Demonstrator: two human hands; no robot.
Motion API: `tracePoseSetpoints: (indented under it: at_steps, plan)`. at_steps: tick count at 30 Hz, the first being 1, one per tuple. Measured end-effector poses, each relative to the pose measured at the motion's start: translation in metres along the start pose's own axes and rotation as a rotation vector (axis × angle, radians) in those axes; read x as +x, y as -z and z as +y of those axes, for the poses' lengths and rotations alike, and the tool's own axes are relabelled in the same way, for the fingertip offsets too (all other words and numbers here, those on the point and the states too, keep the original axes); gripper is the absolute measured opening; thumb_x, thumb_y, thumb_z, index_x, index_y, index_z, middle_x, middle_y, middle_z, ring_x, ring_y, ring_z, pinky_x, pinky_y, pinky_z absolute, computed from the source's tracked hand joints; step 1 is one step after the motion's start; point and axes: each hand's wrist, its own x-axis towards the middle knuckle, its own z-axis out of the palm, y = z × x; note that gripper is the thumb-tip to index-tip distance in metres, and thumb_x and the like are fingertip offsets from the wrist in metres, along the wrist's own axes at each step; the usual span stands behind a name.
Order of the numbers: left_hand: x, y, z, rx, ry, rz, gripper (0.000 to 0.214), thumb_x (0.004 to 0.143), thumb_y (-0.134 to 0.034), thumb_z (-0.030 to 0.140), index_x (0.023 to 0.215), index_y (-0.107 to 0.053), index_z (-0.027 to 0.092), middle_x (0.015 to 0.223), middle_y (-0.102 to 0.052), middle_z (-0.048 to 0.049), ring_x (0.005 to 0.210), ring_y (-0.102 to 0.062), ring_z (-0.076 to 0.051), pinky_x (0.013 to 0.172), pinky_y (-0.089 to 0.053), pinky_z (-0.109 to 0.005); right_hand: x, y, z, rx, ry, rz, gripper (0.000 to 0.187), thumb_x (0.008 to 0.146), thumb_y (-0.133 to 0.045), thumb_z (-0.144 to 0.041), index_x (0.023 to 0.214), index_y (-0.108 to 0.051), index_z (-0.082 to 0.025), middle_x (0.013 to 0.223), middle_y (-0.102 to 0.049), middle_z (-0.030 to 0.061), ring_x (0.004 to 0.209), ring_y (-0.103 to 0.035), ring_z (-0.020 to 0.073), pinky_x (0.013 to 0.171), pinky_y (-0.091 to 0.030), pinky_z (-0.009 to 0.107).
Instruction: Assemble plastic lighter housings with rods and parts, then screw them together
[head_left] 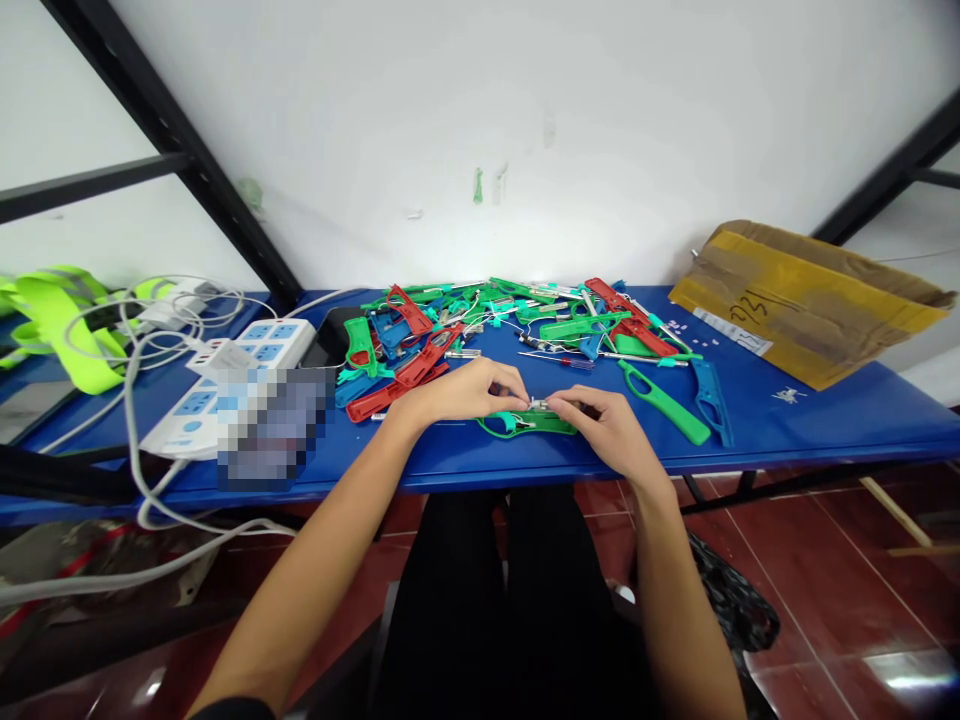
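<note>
Near the front edge of the blue table, a green lighter casing half (544, 421) lies beneath my hands, with a teal piece and thin white wires in its left end. My left hand (491, 388) comes over it from the left, thumb and fingers pinched at a small whitish metal part (537, 404). From the right, my right hand (594, 412) pinches the other end of that same small part. Its exact kind is too small to tell. Fingers hide some of the casing's middle and right end.
Behind my hands spreads a pile of red, blue and green lighter casings (431, 360) with metal tubes and wires. A green casing half (664, 400) and a blue one (711, 400) lie right. A cardboard box (802, 305) stands far right; a power strip (240, 375) with cables sits left.
</note>
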Motion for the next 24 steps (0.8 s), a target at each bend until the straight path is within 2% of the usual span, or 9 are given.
tracePoseSetpoints:
  at_steps: [7, 14, 18, 24]
  plan:
    - [-0.0004, 0.0004, -0.0009, -0.008, 0.03, 0.003, 0.023, 0.1, -0.073, 0.041, 0.095, -0.087, 0.024, 0.099, -0.081, -0.0067, 0.086, -0.074, -0.019, 0.076, -0.054, -0.031, -0.0007, -0.0002, 0.0002, 0.013, 0.007, -0.002, 0.03, 0.102, -0.072, -0.05, 0.103, -0.089, -0.024, 0.095, -0.082, 0.0054, 0.083, -0.069, 0.0243, 0.074, -0.049, 0.036]
    - [0.0009, -0.0041, -0.005, -0.027, 0.025, 0.013, 0.024, 0.099, -0.072, 0.038, 0.089, -0.086, 0.021, 0.095, -0.078, -0.0072, 0.084, -0.072, -0.018, 0.077, -0.054, -0.031, -0.0006, 0.0003, 0.0013, 0.02, 0.015, -0.024, 0.029, 0.101, -0.076, -0.048, 0.104, -0.09, -0.024, 0.096, -0.082, 0.0061, 0.085, -0.072, 0.0246, 0.075, -0.05, 0.035]
    - [0.0016, -0.0053, -0.0049, -0.051, 0.036, 0.022, 0.029, 0.098, -0.074, 0.044, 0.087, -0.085, 0.019, 0.092, -0.075, -0.0074, 0.084, -0.069, -0.018, 0.077, -0.052, -0.03, 0.0002, -0.0003, 0.0032, 0.004, 0.022, -0.036, 0.03, 0.101, -0.075, -0.049, 0.107, -0.09, -0.024, 0.096, -0.082, 0.006, 0.084, -0.072, 0.0239, 0.075, -0.05, 0.034]
    - [-0.0017, -0.0012, 0.0001, -0.006, 0.099, -0.022, 0.029, 0.102, -0.068, 0.042, 0.098, -0.082, 0.017, 0.101, -0.077, -0.0075, 0.088, -0.068, -0.018, 0.078, -0.049, -0.029, -0.0001, -0.0015, 0.0051, 0.016, 0.003, -0.012, 0.028, 0.101, -0.075, -0.047, 0.107, -0.09, -0.024, 0.101, -0.084, 0.0064, 0.089, -0.074, 0.0247, 0.079, -0.053, 0.034]
